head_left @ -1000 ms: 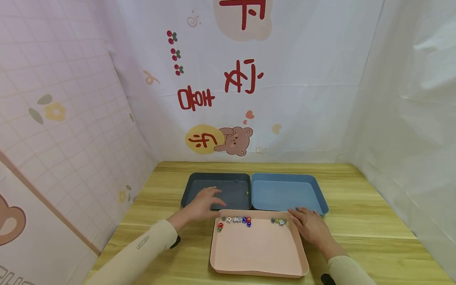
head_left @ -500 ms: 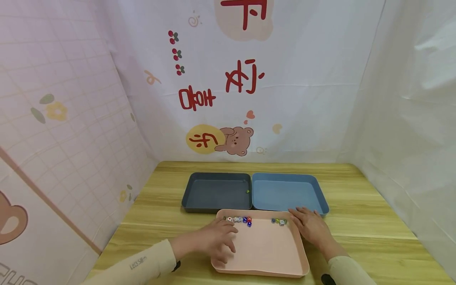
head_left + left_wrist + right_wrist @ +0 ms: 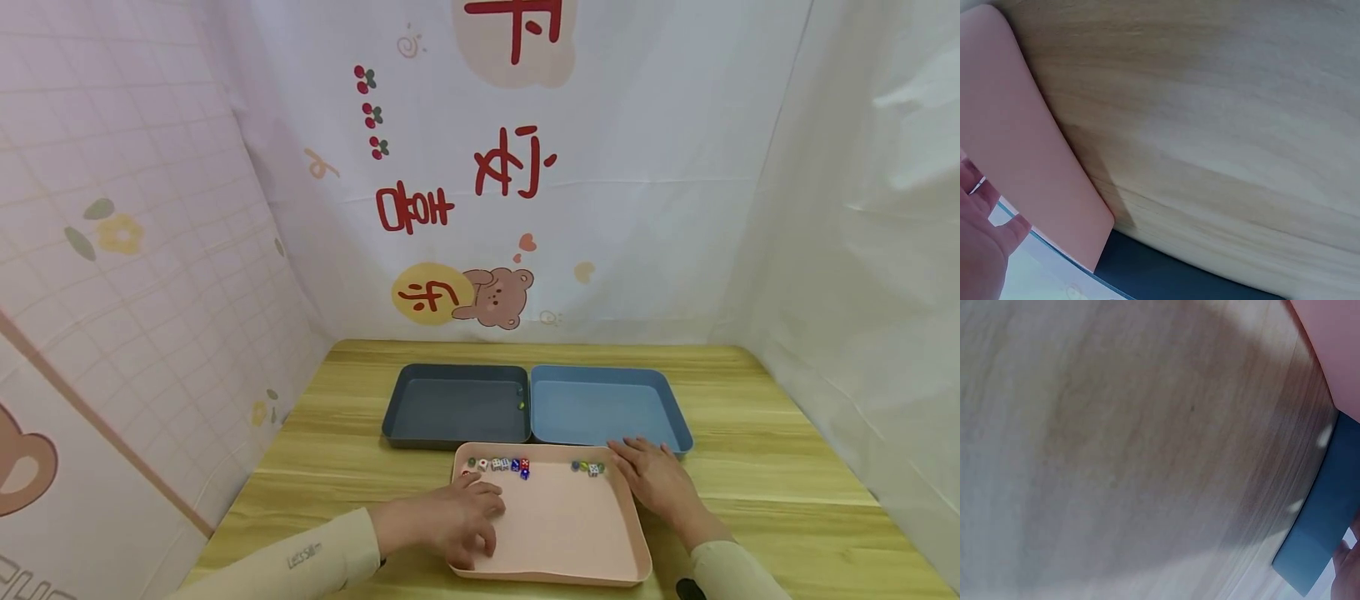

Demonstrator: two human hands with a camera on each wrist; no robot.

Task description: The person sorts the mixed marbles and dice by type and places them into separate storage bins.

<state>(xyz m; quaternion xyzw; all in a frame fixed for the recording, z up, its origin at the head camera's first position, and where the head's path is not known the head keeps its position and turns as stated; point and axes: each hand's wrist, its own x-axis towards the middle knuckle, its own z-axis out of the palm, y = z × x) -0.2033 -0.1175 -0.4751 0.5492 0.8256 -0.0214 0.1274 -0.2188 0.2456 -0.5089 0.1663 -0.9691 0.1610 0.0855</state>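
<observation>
Tray, pink, is apparently steadied by right hand, fingers extended at its corner; left hand, fingers spread, lies over its left side.

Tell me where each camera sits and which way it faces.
Head: worn on the head, facing forward and down at the pink tray, slate tray and light blue tray; left hand, right hand and sleeves show.
Left wrist: worn there, facing the wood-grain tabletop and the pink tray's outer side; part of the left hand shows at lower left.
Right wrist: worn there, mostly facing the tabletop; a sliver of the right hand shows at lower right.
Shared: both wrist views show the pink tray.
</observation>
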